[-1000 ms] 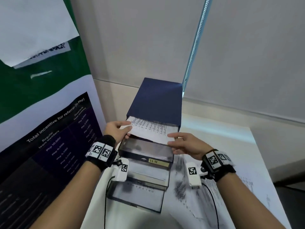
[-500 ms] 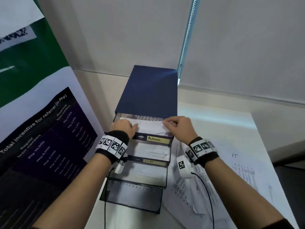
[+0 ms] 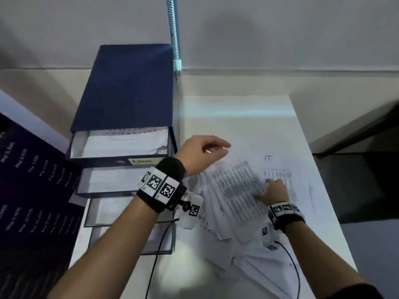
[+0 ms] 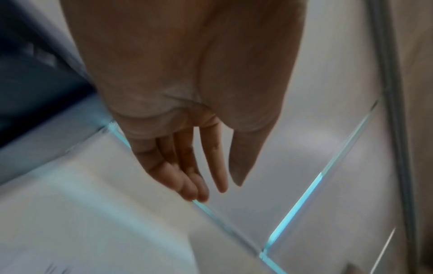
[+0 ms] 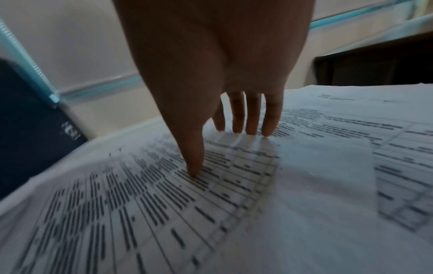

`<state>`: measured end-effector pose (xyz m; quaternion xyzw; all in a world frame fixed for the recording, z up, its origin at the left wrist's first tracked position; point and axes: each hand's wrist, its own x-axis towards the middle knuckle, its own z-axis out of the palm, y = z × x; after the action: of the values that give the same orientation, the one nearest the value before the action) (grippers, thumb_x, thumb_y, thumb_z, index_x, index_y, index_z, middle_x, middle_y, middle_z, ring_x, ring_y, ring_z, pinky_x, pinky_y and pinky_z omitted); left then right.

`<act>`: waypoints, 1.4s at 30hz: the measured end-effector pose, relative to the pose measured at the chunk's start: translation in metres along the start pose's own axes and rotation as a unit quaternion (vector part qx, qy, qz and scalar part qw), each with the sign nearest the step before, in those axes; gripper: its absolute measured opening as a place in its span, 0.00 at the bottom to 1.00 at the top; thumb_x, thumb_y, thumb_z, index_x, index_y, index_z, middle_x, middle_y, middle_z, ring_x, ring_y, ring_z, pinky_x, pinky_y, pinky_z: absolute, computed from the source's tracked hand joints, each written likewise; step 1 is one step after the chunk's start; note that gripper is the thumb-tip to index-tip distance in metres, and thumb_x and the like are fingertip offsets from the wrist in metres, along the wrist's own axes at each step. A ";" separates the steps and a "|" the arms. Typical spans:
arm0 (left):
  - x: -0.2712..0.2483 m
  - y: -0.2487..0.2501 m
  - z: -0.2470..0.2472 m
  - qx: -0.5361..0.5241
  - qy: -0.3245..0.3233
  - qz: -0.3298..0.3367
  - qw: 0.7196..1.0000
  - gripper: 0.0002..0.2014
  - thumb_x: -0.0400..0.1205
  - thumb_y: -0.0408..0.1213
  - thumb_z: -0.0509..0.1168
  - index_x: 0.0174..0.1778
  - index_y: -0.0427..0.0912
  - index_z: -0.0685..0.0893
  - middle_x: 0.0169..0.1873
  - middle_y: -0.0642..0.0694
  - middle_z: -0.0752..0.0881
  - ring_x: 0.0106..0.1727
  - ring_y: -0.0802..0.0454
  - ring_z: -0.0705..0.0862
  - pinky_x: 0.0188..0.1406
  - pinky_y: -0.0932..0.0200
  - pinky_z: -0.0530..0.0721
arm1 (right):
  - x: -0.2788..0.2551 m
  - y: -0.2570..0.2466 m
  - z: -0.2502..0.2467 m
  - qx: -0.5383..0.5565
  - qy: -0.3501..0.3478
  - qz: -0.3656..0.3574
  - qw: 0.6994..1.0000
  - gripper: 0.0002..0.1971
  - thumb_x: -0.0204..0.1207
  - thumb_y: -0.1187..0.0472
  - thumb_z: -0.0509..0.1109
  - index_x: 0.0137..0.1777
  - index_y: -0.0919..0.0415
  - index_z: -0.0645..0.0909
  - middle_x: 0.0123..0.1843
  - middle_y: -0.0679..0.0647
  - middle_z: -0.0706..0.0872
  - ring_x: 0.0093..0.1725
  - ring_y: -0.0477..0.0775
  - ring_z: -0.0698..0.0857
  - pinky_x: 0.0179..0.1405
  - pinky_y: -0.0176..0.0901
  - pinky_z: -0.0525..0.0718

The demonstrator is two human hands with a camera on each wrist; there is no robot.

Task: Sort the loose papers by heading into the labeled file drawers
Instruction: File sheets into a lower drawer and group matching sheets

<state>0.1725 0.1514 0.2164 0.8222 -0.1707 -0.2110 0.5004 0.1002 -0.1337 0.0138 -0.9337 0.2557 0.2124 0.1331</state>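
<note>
A dark blue file cabinet (image 3: 127,87) stands at the table's back left with several drawers pulled out in steps. Its top drawer (image 3: 121,145) holds white sheets, and a yellow label (image 3: 141,161) sits on its front. Loose printed papers (image 3: 235,190) fan across the white table to the right; one sheet bears the heading "IT" (image 3: 267,157). My left hand (image 3: 203,154) hovers over the pile's far left edge with relaxed fingers (image 4: 201,185), holding nothing. My right hand (image 3: 273,189) presses straight fingertips (image 5: 248,128) on the printed sheets (image 5: 164,194).
A dark poster (image 3: 32,190) with white text leans at the left beside the cabinet. A vertical metal strip (image 3: 174,33) runs up the wall behind. The table's right edge (image 3: 323,190) drops to a dark floor. Black cables (image 3: 157,251) trail from both wrists.
Both hands have left the top drawer, where a sheet now lies, and swung right to the loose pile. The right hand has come down on the papers.
</note>
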 end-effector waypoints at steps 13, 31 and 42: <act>0.054 -0.150 0.150 0.054 0.157 -0.346 0.923 0.28 0.76 0.43 0.76 0.67 0.39 0.71 0.42 0.44 0.84 0.51 0.42 0.86 0.48 0.51 0.85 | -0.011 0.026 0.019 0.128 0.090 -0.190 0.969 0.24 0.65 0.45 0.81 0.56 0.52 0.77 0.60 0.51 0.75 0.56 0.50 0.77 0.58 0.43 0.82; 0.047 -0.148 0.167 0.046 0.180 -0.262 0.947 0.16 0.83 0.27 0.65 0.66 0.38 0.83 0.57 0.42 0.87 0.52 0.47 0.85 0.57 0.59 0.83 | 0.024 0.092 0.001 0.125 0.101 0.108 0.981 0.48 0.62 0.37 0.81 0.78 0.58 0.66 0.71 0.65 0.70 0.71 0.67 0.72 0.67 0.64 0.76; 0.057 -0.169 0.162 0.126 0.263 -0.295 0.910 0.28 0.70 0.42 0.80 0.62 0.38 0.78 0.67 0.41 0.75 0.70 0.41 0.72 0.70 0.49 0.72 | 0.022 0.066 -0.005 0.172 0.119 -0.045 0.977 0.38 0.73 0.45 0.77 0.79 0.60 0.70 0.70 0.62 0.73 0.70 0.61 0.75 0.70 0.52 0.76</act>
<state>0.1489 0.0761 -0.0113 0.9170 0.1922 -0.1019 0.3344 0.0839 -0.2000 -0.0013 -0.9260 0.2597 0.0465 0.2699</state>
